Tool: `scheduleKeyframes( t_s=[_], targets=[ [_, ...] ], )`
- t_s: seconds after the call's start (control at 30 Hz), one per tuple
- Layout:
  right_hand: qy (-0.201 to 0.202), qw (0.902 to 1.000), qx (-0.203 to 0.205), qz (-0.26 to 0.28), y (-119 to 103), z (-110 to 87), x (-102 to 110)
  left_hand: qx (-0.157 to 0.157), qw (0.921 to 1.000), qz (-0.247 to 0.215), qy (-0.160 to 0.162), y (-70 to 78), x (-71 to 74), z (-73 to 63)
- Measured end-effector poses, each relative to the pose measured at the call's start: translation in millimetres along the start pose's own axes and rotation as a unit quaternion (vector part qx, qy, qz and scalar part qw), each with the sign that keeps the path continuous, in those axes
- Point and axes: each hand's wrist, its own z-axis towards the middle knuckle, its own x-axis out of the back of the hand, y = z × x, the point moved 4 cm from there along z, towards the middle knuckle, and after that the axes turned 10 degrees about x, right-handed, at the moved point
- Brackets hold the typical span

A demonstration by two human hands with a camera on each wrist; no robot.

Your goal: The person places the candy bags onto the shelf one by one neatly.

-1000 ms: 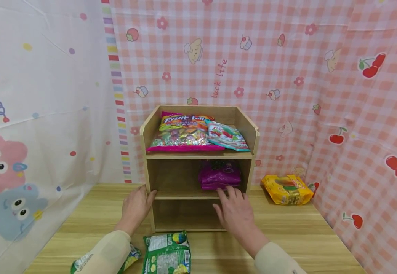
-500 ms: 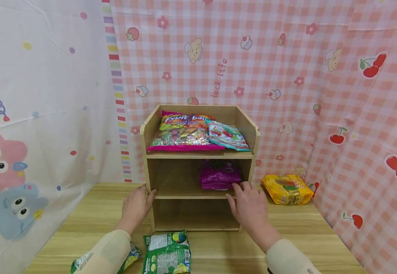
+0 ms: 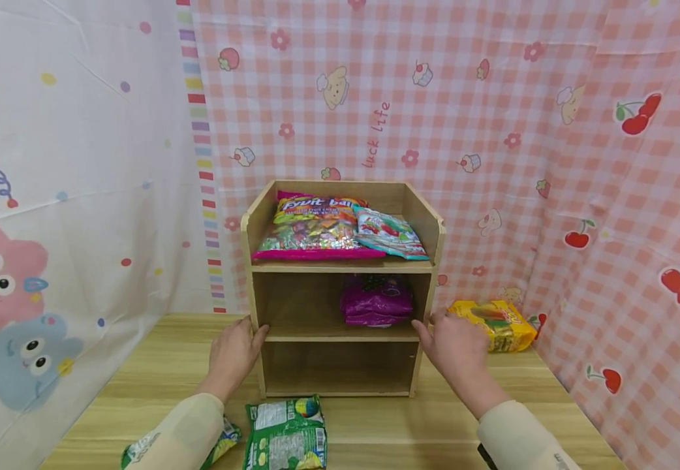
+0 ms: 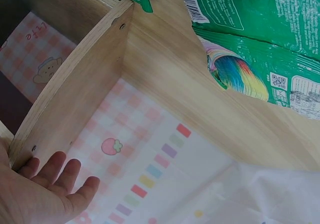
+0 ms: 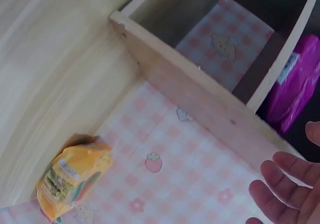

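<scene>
A small wooden shelf point(image 3: 340, 339) stands upright on the table, seen from the front in the head view. My left hand point(image 3: 231, 356) holds its left side panel, thumb at the front edge and fingers point(image 4: 65, 176) along the outside. At the right side panel point(image 5: 200, 101), my right hand point(image 3: 457, 349) straddles the front edge, thumb inside and fingers outside. A purple bag point(image 3: 377, 303) sits at the right of the middle level. On top lie a pink-edged "fruit ball" candy bag point(image 3: 313, 228) and a smaller teal-edged bag point(image 3: 389, 234), partly overlapping it.
A yellow bag point(image 3: 510, 323) lies on the table right of the shelf, partly behind my right hand. In front lies a green bag point(image 3: 287, 434), with another green bag point(image 3: 225, 444) partly under my left sleeve. Patterned cloth point(image 3: 340, 98) hangs behind and at both sides.
My right hand has moved right, from the middle level's front edge below the purple bag to the right side panel. My left hand and the bags have stayed in place.
</scene>
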Motion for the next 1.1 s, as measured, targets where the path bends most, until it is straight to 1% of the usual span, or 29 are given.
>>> scheduleKeyframes(
  t_s=[0.1, 0.17, 0.23, 0.33, 0.43, 0.5, 0.57, 0.7, 0.9, 1.0, 1.1],
  targets=[
    [-0.006, 0.9998, -0.018, 0.003, 9, 3.9, 2, 0.000, 1.0000, 0.001, -0.001, 0.0, -0.1, 0.0],
    [-0.019, 0.9990, -0.034, 0.024, 14, 7.7, 2, -0.001, 1.0000, 0.002, -0.001, -0.2, -0.5, 0.2],
    [-0.043, 0.9961, -0.055, 0.053, 20, 12.1, 1, -0.002, 1.0000, 0.003, 0.000, -0.3, -0.9, 0.3],
    [-0.090, 0.9875, -0.088, 0.095, 27, 18.7, -1, -0.004, 1.0000, 0.004, 0.001, 0.0, -1.1, 0.2],
    [-0.134, 0.9771, -0.111, 0.122, 32, 24.8, -3, -0.005, 1.0000, 0.003, 0.002, 0.5, -1.1, 0.3],
    [-0.155, 0.9711, -0.122, 0.134, 34, 28.4, -4, -0.006, 1.0000, 0.002, 0.001, 1.0, -1.1, 0.6],
    [-0.170, 0.9675, -0.124, 0.141, 36, 31.7, -6, -0.006, 1.0000, 0.001, -0.001, 1.2, -1.3, 1.0],
    [-0.184, 0.9659, -0.117, 0.140, 36, 37.6, -9, -0.005, 1.0000, 0.002, -0.003, 1.4, -1.2, 1.4],
    [-0.196, 0.9673, -0.102, 0.125, 32, 44.1, -13, -0.005, 1.0000, -0.003, -0.004, 1.8, 0.4, 0.4],
    [-0.193, 0.9689, -0.100, 0.118, 31, 45.4, -13, -0.004, 1.0000, -0.002, -0.006, 1.4, 1.1, -0.2],
    [-0.174, 0.9733, -0.093, 0.116, 29, 45.6, -14, 0.001, 0.9999, 0.000, -0.010, 0.9, 1.4, -0.6]
  ],
)
